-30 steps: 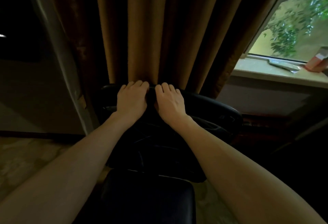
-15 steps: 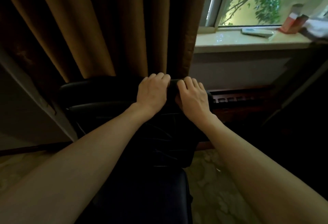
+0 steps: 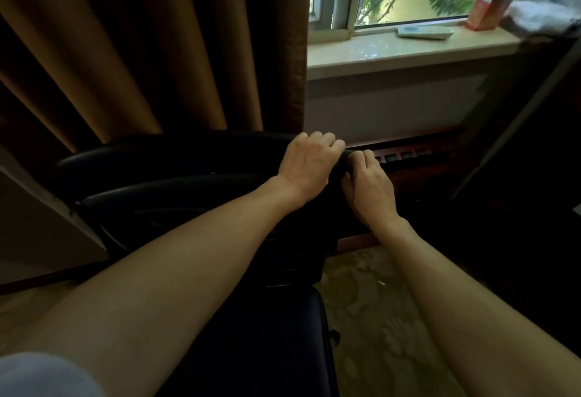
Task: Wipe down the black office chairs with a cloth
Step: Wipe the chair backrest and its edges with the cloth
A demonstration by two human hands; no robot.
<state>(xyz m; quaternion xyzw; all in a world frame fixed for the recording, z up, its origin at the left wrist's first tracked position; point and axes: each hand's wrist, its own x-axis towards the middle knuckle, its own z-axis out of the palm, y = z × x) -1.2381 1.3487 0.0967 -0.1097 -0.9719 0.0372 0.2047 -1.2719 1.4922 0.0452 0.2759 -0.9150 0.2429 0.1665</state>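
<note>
A black office chair stands in front of me, its backrest top edge (image 3: 163, 153) running left to right and its seat (image 3: 267, 340) low in the view. My left hand (image 3: 309, 167) and my right hand (image 3: 367, 187) sit side by side at the right end of that top edge. The fingers of both curl over it. Between them they grip a dark cloth (image 3: 338, 173), which is hard to tell from the black chair in the dim light.
Brown curtains (image 3: 157, 50) hang right behind the chair. A window sill (image 3: 361, 50) at the upper right carries a remote control (image 3: 424, 32) and a red carton (image 3: 484, 14). Dark wooden furniture (image 3: 518, 160) stands to the right, and patterned carpet (image 3: 377, 318) lies below.
Both hands have slid to the right along the backrest's top edge, from its middle to its right end. The view has swung right toward the window.
</note>
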